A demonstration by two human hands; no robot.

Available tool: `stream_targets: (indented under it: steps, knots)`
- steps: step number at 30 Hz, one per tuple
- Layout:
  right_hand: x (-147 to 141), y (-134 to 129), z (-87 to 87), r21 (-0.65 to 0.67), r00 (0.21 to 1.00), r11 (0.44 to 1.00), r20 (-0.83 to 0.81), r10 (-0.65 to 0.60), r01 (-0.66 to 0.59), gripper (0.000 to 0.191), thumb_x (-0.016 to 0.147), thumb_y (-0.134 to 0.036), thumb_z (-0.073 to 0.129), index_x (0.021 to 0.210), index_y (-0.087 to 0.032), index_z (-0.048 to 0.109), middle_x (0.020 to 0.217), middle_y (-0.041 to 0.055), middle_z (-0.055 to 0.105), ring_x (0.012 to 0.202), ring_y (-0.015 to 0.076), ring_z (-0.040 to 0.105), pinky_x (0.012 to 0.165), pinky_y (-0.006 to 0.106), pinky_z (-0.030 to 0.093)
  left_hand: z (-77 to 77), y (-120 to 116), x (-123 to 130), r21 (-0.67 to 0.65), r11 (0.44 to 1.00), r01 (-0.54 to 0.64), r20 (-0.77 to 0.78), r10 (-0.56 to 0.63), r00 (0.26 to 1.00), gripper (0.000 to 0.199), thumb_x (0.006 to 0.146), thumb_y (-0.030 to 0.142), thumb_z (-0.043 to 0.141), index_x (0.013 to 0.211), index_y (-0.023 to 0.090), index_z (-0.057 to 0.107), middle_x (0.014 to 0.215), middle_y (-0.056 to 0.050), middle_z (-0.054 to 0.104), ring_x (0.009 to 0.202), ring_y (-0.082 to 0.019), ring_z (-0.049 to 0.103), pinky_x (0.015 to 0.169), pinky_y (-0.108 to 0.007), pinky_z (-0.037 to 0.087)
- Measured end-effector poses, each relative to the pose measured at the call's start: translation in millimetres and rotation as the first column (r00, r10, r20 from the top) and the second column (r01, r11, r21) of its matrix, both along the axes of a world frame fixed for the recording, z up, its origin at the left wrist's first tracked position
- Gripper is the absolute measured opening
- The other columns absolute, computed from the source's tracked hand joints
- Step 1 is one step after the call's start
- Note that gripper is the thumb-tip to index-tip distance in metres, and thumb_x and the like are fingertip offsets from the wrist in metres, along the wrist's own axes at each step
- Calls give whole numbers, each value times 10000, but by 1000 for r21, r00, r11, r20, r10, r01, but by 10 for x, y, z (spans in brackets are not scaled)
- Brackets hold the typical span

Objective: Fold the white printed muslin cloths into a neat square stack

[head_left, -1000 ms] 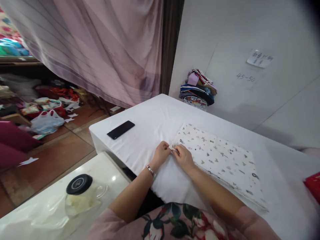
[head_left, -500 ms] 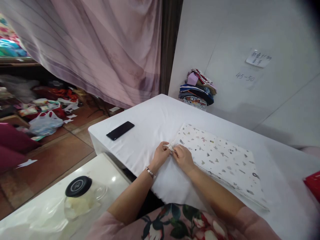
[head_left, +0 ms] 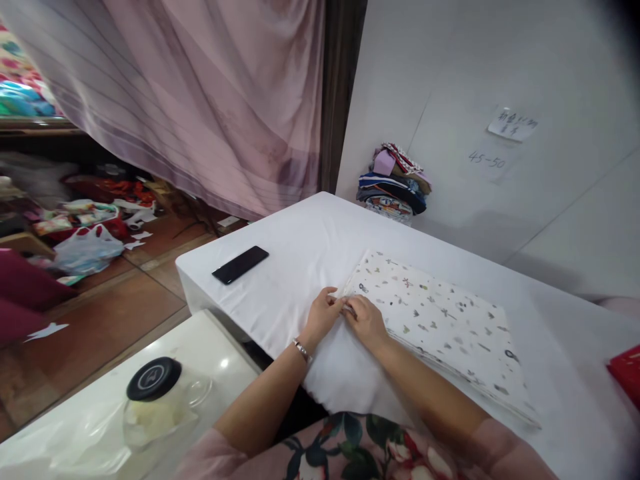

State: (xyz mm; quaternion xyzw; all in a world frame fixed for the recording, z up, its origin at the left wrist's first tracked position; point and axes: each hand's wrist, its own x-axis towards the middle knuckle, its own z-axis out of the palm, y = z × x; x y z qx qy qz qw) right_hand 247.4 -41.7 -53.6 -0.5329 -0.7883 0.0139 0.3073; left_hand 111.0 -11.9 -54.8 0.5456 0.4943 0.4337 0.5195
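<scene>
A folded piece of white fabric [head_left: 445,327] with a small scattered print lies flat in several layers on the white-covered table. My left hand [head_left: 321,315] is at its near left corner, thumb and forefinger pinched at the fabric's edge. Close against it, my right hand [head_left: 367,323] pinches the same corner with curled fingers, its back partly covering the cloth. The fingertips of both hands meet there, and the bit between them is mostly hidden.
A black phone [head_left: 241,265] lies on the table [head_left: 290,247] to the left. At lower left, a clear jar with a black lid [head_left: 154,379] stands on a glossy white surface. Stacked folded clothes [head_left: 393,183] sit by the wall. Something red [head_left: 625,373] is at the right edge.
The gathered white edge that showed bunched between my fingers now lies flatter and is mostly covered by them. Both hands stay at the same corner.
</scene>
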Motion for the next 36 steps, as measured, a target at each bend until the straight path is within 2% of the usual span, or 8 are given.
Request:
stream_targets:
  steps: [8, 12, 17, 23, 27, 31, 34, 36]
  knots:
    - [152, -188, 11, -10, 988, 990, 50, 143, -143, 251, 870, -171, 425, 1076, -179, 568, 996, 101, 592, 916, 217, 533, 791, 360, 452, -18, -8, -22, 69, 997, -28, -131, 37, 991, 309, 759, 311, 533, 1041, 186, 525, 615, 41, 572, 556, -113, 539, 559, -228, 411]
    - [314, -373, 0, 17, 986, 989, 79, 145, -147, 332, 857, -141, 413, 1158, -187, 546, 1069, 115, 593, 969, 229, 543, 815, 389, 474, 49, -35, -44, 55, 998, -22, -201, 33, 979, 304, 770, 284, 498, 1061, 203, 521, 622, 42, 587, 562, -116, 542, 556, -227, 387]
    - [694, -699, -49, 24, 994, 999, 103, 29, -32, 351, 873, -171, 402, 1193, -215, 538, 1124, 110, 592, 1027, 240, 543, 860, 430, 474, 140, -49, -55, 53, 998, -25, -307, 40, 951, 313, 771, 296, 491, 1073, 219, 523, 684, 30, 627, 594, -129, 564, 557, -236, 383]
    - [1445, -1325, -144, -8, 970, 981, 149, -193, 196, 338, 881, -227, 407, 1174, -242, 575, 1137, 91, 612, 1034, 232, 564, 881, 422, 477, 95, 14, -64, 82, 997, -9, -381, 40, 924, 345, 777, 359, 484, 1096, 230, 509, 721, 23, 646, 615, -147, 583, 585, -252, 404]
    - [1949, -1840, -154, -25, 905, 917, 168, -390, 399, 314, 877, -270, 423, 1119, -258, 622, 1116, 86, 630, 1016, 242, 580, 869, 427, 483, 110, 81, -108, 107, 994, 38, -471, 17, 882, 382, 768, 382, 487, 1121, 234, 496, 846, -1, 675, 757, -171, 615, 656, -265, 430]
    - [2286, -2298, -79, -69, 809, 808, 131, -573, 584, 297, 869, -324, 437, 1036, -244, 669, 1097, 92, 638, 1012, 252, 579, 906, 436, 453, 179, 165, -143, 72, 992, 105, -579, -44, 814, 413, 755, 409, 487, 1129, 234, 499, 931, -12, 674, 827, -184, 621, 687, -270, 450]
    - [2418, -2516, -29, -148, 712, 705, -8, -702, 694, 290, 852, -351, 449, 958, -225, 689, 1043, 91, 652, 979, 236, 588, 904, 410, 448, 244, 220, -131, 25, 992, 125, -649, -79, 757, 441, 742, 431, 483, 1131, 224, 512, 961, -29, 669, 786, -196, 628, 648, -277, 465]
    - [2463, -2582, -12, -241, 583, 609, -176, -793, 756, 293, 828, -378, 462, 895, -206, 690, 983, 85, 663, 921, 220, 603, 836, 369, 477, 289, 234, -111, -1, 993, 119, -677, -88, 730, 456, 740, 445, 478, 1135, 220, 518, 998, -39, 661, 785, -202, 630, 635, -282, 473]
